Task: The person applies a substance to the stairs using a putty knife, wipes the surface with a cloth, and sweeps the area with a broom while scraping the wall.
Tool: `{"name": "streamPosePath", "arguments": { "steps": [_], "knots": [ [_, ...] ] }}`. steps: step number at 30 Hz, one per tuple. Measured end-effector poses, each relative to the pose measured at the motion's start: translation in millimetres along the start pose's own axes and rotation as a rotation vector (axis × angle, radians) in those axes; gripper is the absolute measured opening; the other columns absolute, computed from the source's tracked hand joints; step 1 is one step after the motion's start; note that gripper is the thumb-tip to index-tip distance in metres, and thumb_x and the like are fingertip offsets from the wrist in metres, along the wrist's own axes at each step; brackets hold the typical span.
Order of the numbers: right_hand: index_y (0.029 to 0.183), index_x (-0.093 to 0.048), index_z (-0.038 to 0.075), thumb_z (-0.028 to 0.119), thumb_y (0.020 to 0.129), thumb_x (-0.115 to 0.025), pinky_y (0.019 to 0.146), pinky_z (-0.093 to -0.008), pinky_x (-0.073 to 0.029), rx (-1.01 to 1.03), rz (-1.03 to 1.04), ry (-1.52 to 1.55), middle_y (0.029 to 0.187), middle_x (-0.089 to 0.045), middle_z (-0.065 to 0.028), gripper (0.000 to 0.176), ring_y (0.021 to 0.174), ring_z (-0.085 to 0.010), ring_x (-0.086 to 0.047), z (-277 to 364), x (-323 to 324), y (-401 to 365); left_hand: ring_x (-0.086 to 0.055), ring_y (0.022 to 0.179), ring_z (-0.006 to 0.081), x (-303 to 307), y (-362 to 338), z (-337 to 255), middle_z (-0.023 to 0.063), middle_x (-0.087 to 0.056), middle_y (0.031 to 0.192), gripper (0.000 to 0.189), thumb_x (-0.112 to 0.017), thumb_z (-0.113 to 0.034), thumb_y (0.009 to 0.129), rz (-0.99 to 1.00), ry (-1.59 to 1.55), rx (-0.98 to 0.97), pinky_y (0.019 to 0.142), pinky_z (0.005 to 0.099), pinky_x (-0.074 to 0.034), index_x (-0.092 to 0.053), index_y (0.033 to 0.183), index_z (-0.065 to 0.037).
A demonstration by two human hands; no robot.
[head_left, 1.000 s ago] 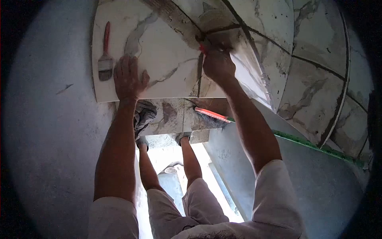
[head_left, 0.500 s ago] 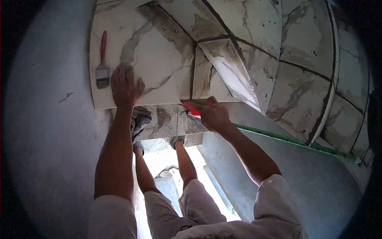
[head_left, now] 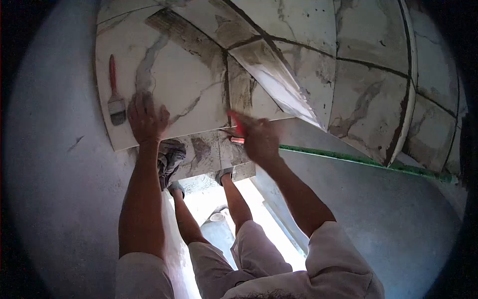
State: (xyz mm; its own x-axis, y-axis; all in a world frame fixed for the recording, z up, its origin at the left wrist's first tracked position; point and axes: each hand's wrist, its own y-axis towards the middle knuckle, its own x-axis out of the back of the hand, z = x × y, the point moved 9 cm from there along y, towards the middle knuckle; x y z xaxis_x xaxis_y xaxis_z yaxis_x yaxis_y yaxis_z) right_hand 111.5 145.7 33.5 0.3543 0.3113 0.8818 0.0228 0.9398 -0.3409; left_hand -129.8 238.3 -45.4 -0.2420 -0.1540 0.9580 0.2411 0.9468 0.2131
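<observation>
My left hand (head_left: 145, 117) lies flat with fingers spread on a pale marbled tile (head_left: 191, 70), near its front edge. Beside it on the tile lies a paintbrush (head_left: 116, 97) with a red handle and dark bristles. My right hand (head_left: 264, 142), blurred by motion, is closed around a red scraper (head_left: 239, 123), whose far end is at the front of a dark joint (head_left: 227, 84) between tiles. Smeared grey-brown grout borders that joint. The scraper's exact shape is partly hidden by my fingers.
A dark crumpled cloth (head_left: 171, 158) lies on the lower step beside my foot. Right of me, a green strip (head_left: 348, 164) runs along the tiles' lower edge. More grout-smeared tiles (head_left: 371, 102) rise behind it. A grey wall (head_left: 50, 164) stands at left.
My right hand has lifted and turned a little with the scraper, which now tilts more upright. The tiles, brush and left hand have shifted left in view as the camera moved.
</observation>
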Motion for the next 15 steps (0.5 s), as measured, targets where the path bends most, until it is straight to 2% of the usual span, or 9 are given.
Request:
{"name": "streamPosePath", "arguments": {
  "steps": [1,3,4,6,9,11,13,14,15],
  "knots": [
    [0.127,-0.049,0.026,0.008,0.077,-0.055,0.075,-0.0439,-0.051,-0.017,-0.002,0.002,0.115,-0.058,-0.0118,0.054,0.086,-0.033,-0.06,-4,3,0,-0.043,0.118,0.0351,1,-2,-1,0.0178,-0.047,0.125,0.054,-0.06,-0.031,0.075,0.006,-0.007,-0.014,0.098,0.0478,-0.035,-0.049,0.121,-0.005],
    [0.128,-0.048,0.023,0.006,0.076,-0.054,0.08,-0.0431,-0.049,-0.207,-0.203,-0.064,0.122,-0.055,-0.0073,0.055,0.097,-0.0308,-0.056,-31,29,10,-0.042,0.118,0.0355,4,2,-4,0.0177,-0.045,0.126,0.054,-0.06,-0.03,0.076,-0.012,-0.027,-0.04,0.097,0.0486,-0.036,-0.048,0.122,-0.005],
    [0.128,-0.048,0.023,0.006,0.076,-0.054,0.08,-0.0431,-0.049,-0.219,-0.209,-0.062,0.122,-0.055,-0.0073,0.055,0.097,-0.0308,-0.056,-41,22,16,-0.042,0.118,0.0355,3,1,-4,0.0177,-0.045,0.126,0.054,-0.06,-0.03,0.076,-0.012,-0.032,-0.053,0.097,0.0486,-0.036,-0.048,0.122,-0.005],
    [0.129,-0.048,0.023,0.007,0.076,-0.054,0.081,-0.042,-0.049,-0.283,-0.374,-0.167,0.124,-0.054,-0.0049,0.055,0.107,-0.0298,-0.051,-60,13,23,-0.043,0.117,0.0357,-2,0,-4,0.0179,-0.044,0.126,0.053,-0.061,-0.029,0.075,0.013,0.034,-0.041,0.096,0.0491,-0.036,-0.049,0.121,-0.005],
    [0.128,-0.049,0.023,0.007,0.075,-0.055,0.082,-0.0417,-0.049,-0.397,-0.245,-0.168,0.125,-0.053,-0.005,0.055,0.105,-0.0313,-0.052,-67,-7,35,-0.043,0.117,0.0361,3,1,-8,0.0176,-0.045,0.125,0.053,-0.062,-0.029,0.075,-0.011,0.05,-0.05,0.096,0.0496,-0.036,-0.049,0.121,-0.006],
    [0.128,-0.049,0.023,0.011,0.075,-0.058,0.081,-0.0416,-0.049,-0.353,-0.298,-0.188,0.124,-0.053,-0.0053,0.054,0.106,-0.0323,-0.052,-64,-3,23,-0.043,0.117,0.0358,2,-1,-9,0.0175,-0.045,0.125,0.053,-0.062,-0.029,0.075,0.021,0.048,-0.054,0.096,0.0495,-0.036,-0.049,0.121,-0.006],
    [0.129,-0.049,0.023,0.007,0.075,-0.059,0.086,-0.0404,-0.045,-0.28,-0.082,-0.027,0.126,-0.05,-0.0049,0.058,0.104,-0.0331,-0.049,-57,-9,10,-0.043,0.117,0.0355,0,2,-8,0.0174,-0.046,0.124,0.053,-0.063,-0.029,0.074,0.035,0.047,-0.054,0.097,0.0494,-0.036,-0.05,0.121,-0.006],
    [0.129,-0.049,0.023,0.007,0.075,-0.059,0.086,-0.0404,-0.045,-0.292,-0.09,-0.029,0.126,-0.05,-0.0049,0.058,0.104,-0.0331,-0.049,-61,-9,-2,-0.043,0.117,0.0353,0,2,-7,0.0175,-0.047,0.125,0.053,-0.063,-0.029,0.074,0.031,0.041,-0.046,0.097,0.049,-0.036,-0.05,0.12,-0.006],
    [0.129,-0.049,0.023,0.006,0.071,-0.063,0.086,-0.0419,-0.045,-0.304,-0.204,-0.082,0.126,-0.048,-0.0065,0.062,0.104,-0.0335,-0.048,-67,-2,-16,-0.043,0.118,0.0351,0,2,-8,0.0176,-0.047,0.125,0.052,-0.063,-0.029,0.074,0.025,0.036,-0.034,0.097,0.0487,-0.036,-0.05,0.12,-0.005]
  ]
}}
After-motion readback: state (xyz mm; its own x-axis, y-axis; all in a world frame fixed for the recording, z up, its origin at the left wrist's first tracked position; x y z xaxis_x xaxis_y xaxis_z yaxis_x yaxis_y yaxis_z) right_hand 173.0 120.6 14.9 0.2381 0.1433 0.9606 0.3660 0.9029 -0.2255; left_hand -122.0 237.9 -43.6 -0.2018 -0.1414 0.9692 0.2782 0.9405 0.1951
